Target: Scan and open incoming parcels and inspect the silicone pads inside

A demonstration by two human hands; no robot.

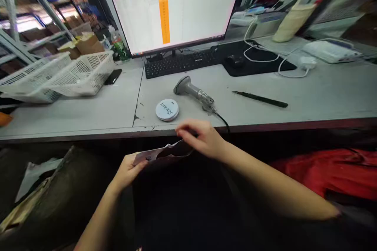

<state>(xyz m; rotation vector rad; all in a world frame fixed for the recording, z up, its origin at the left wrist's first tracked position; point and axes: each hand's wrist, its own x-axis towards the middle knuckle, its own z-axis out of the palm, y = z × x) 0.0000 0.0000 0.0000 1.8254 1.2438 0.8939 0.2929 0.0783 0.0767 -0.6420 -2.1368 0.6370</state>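
Note:
My left hand (128, 170) grips the left end of a thin, pale paper or plastic mailer (151, 155), thumb on the near side. The mailer has a small dark printed mark, and its upper edge is ragged and gapes open toward the right. Over that right end is my right hand (203, 139), thumb and fingers curled together at the tips; whether they pinch anything is too small to make out. Both hands are below the front edge of the desk. Just beyond them on the desktop lie a round white lettered disc (167, 110) and a grey handheld barcode scanner (194, 92).
A dark slim craft knife (260, 99) lies at right on the desk (321, 94). Behind are a keyboard (182, 62), mouse (235, 60) and monitor (188, 11). White baskets (85, 72) and a phone (113, 77) are at left. Below are a dark bin (73, 188) and red fabric (338, 170).

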